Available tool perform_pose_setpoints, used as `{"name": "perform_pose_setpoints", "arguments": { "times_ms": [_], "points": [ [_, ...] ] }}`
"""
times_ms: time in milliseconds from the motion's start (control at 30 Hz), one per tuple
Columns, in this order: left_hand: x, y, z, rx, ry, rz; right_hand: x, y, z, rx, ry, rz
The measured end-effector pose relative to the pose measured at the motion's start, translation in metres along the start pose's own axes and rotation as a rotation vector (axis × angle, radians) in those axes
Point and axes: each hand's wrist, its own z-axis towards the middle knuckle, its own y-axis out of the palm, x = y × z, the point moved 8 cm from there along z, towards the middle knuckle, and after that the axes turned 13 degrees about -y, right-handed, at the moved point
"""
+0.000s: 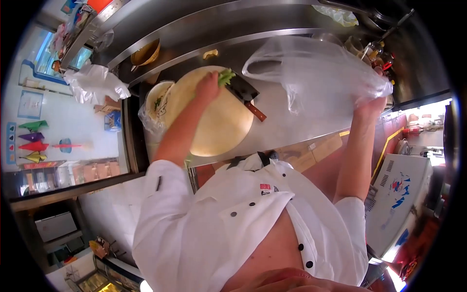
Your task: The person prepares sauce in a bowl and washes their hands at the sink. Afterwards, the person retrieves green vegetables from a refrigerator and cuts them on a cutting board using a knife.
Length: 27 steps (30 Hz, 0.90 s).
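My left hand is closed on some leafy greens over the upper part of a round cutting board. Just right of the greens lies a cleaver, its dark blade partly over the board and its wooden handle pointing down to the right. On the right, my right hand grips the gathered end of a clear plastic bag, which spreads leftward above the steel counter. The bag partly covers my right fingers.
A white container with greens inside stands left of the board. A wicker-like basket and a small yellowish piece are along the back. Bottles stand at the back right. Another plastic bag hangs at the left.
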Motion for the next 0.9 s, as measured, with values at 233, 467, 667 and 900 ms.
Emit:
{"name": "perform_pose_setpoints", "arguments": {
  "times_ms": [233, 467, 667, 900],
  "points": [
    [0.044, 0.021, -0.051, 0.140, 0.299, -0.430, 0.066, 0.109, -0.072, -0.188, 0.168, 0.078],
    [0.070, -0.043, -0.209, -1.544, -0.185, -1.608, 0.232, 0.194, -0.157, -0.340, 0.203, 0.024],
    [-0.018, -0.115, -0.191, -0.565, -0.221, -2.317, 0.362, 0.233, -0.308, -1.199, 0.741, -0.042],
    [-0.183, -0.152, -0.220, 0.063, -0.227, -2.440, 0.428, 0.118, -0.320, -0.581, 0.852, -0.532]
  ]
}}
